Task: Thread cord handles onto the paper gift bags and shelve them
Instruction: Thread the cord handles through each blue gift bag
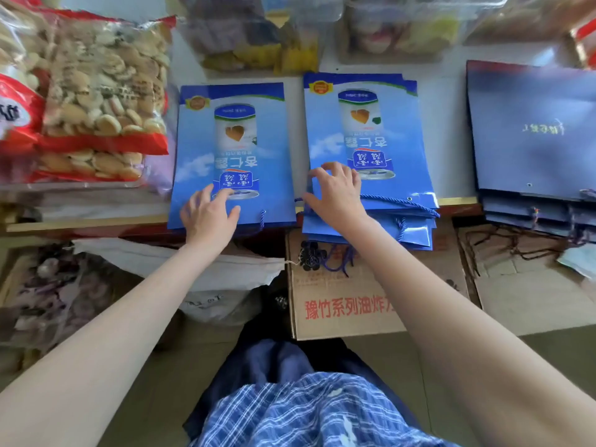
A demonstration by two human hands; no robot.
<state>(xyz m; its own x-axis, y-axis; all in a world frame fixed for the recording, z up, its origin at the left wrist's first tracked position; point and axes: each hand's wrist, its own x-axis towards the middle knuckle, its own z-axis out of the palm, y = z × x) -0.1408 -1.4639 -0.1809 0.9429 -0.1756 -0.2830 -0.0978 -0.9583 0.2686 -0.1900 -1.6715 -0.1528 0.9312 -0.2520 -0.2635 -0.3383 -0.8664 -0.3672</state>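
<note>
Risk of the overhanging blue bag stack [371, 150] at 1 o'clock sliding off the shelf edge [458, 201] under the right hand [335, 191], grip spread wide and flat; left hand [211, 214] likewise wide, pressing the single blue bag [232, 150], loose cord handles [400, 201] apt to snag

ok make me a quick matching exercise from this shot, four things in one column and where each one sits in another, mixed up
Things:
1. left hand
2. right hand
3. dark navy bags
4. biscuit packet

Places:
A. far right of the shelf
B. on the middle stack of blue bags
C. far left of the shelf
D. on the left blue bag

Pairs: 1-D, 2-B, 3-A, 4-C
</note>
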